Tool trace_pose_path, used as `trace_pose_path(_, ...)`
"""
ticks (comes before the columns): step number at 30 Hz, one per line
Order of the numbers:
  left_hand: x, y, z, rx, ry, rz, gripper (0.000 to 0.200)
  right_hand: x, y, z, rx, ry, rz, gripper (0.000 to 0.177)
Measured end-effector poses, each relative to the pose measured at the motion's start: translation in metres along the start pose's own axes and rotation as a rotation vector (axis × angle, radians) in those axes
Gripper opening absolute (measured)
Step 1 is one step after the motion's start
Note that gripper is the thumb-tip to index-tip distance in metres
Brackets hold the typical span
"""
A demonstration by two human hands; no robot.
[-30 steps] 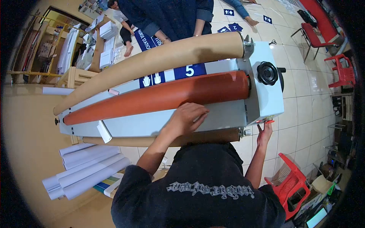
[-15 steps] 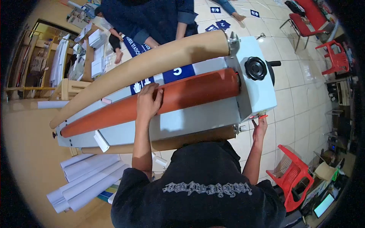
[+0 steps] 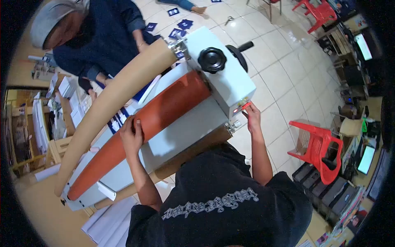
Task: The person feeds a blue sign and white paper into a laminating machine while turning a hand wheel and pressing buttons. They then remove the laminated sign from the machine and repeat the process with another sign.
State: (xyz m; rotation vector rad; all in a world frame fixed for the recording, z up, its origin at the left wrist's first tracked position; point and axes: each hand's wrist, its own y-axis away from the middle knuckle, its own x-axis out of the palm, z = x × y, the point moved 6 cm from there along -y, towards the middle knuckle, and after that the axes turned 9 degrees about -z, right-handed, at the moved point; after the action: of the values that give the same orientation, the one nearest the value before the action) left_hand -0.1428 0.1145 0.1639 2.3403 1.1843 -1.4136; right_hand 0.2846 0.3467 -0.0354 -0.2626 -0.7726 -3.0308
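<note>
My left hand (image 3: 131, 135) lies on the long red roller (image 3: 170, 105) of a white roll laminator (image 3: 222, 53), its fingers spread over the surface. At the laminator's near right corner, my right hand (image 3: 254, 118) has its fingers closed on a small red knob (image 3: 246, 106). A lit red spot shows beside that knob. Beyond the red roller runs a thick brown roll (image 3: 115, 84), and a second brown roll (image 3: 210, 138) sits along the near side. Dark blue printed sheet with white marks (image 3: 117, 121) partly shows between the far roll and the red roller.
A co-worker in dark clothing (image 3: 103, 37) leans in at the far side, hands near the brown roll. A black handwheel (image 3: 212, 60) tops the end housing. Red plastic chair (image 3: 317, 148) stands right; scissors (image 3: 229, 19) and blue cut signs (image 3: 185, 24) lie on the tiles.
The view has turned, so the laminator appears tilted and shifted left. The co-worker's head has come into view. My left hand stays on the red roller, my right hand at the red knob.
</note>
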Motion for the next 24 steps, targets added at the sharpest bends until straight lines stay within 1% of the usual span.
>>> trace_pose_path(2,0.003,-0.001,0.008,0.058,-0.042,-0.024,0.034,0.0,0.003,0.002,0.011,0.035,-0.017,0.049)
trace_pose_path(3,0.003,-0.001,0.006,0.075,-0.051,-0.031,0.033,0.0,0.004,0.004,0.022,0.055,0.016,0.05)
trace_pose_path(4,0.001,0.0,0.003,0.079,-0.063,-0.044,0.033,0.002,0.006,0.005,0.001,0.017,0.003,0.048)
trace_pose_path(5,-0.001,0.002,0.001,0.083,-0.073,-0.058,0.033,0.0,0.004,0.005,-0.025,0.061,0.008,0.048)
trace_pose_path(7,-0.004,0.007,0.003,0.06,-0.09,-0.06,0.034,-0.003,0.003,0.003,0.055,0.073,-0.011,0.048)
trace_pose_path(9,-0.01,0.012,0.006,0.045,-0.027,-0.084,0.034,-0.005,-0.005,0.001,0.028,0.108,0.029,0.039)
trace_pose_path(11,-0.021,0.015,0.018,0.034,-0.062,-0.12,0.032,-0.01,-0.011,-0.004,0.028,0.1,0.066,0.041)
trace_pose_path(12,-0.027,0.017,0.036,0.037,-0.086,-0.173,0.03,-0.011,-0.012,-0.005,0.02,0.079,0.07,0.042)
trace_pose_path(13,-0.04,0.012,0.044,-0.06,-0.076,-0.165,0.031,-0.009,-0.011,-0.006,0.033,0.096,0.086,0.042)
trace_pose_path(14,-0.052,0.01,0.061,-0.213,-0.07,-0.175,0.036,-0.01,-0.012,-0.005,0.024,0.075,0.059,0.041)
trace_pose_path(15,-0.062,0.006,0.09,-0.341,-0.149,-0.176,0.044,-0.01,-0.012,-0.003,0.013,0.052,0.029,0.04)
trace_pose_path(16,-0.069,-0.002,0.124,-0.384,-0.247,-0.154,0.05,-0.009,-0.013,-0.004,0.017,0.052,0.04,0.042)
trace_pose_path(17,-0.073,-0.014,0.152,-0.433,-0.181,-0.119,0.052,-0.008,-0.014,-0.003,0.02,0.058,0.048,0.042)
trace_pose_path(18,-0.057,-0.027,0.235,-0.379,-0.139,-0.093,0.059,-0.007,-0.015,-0.002,0.025,0.066,0.044,0.042)
trace_pose_path(19,-0.049,-0.039,0.261,-0.382,-0.141,-0.093,0.059,-0.008,-0.014,-0.002,0.031,0.071,0.038,0.042)
trace_pose_path(20,-0.041,-0.053,0.271,-0.275,-0.141,-0.026,0.064,-0.007,-0.013,0.0,0.017,0.068,0.052,0.045)
trace_pose_path(21,-0.039,-0.064,0.264,-0.161,-0.142,0.041,0.069,-0.008,-0.014,-0.001,0.014,0.056,0.049,0.045)
trace_pose_path(22,-0.044,-0.073,0.261,-0.143,-0.146,0.041,0.069,-0.009,-0.016,-0.002,0.015,0.089,0.065,0.047)
trace_pose_path(23,-0.034,-0.082,0.26,-0.34,0.385,0.266,0.074,-0.009,-0.016,-0.003,0.013,0.117,0.077,0.049)
trace_pose_path(24,-0.027,-0.092,0.242,-0.524,0.913,0.501,0.082,-0.009,-0.016,-0.003,0.003,0.143,0.075,0.054)
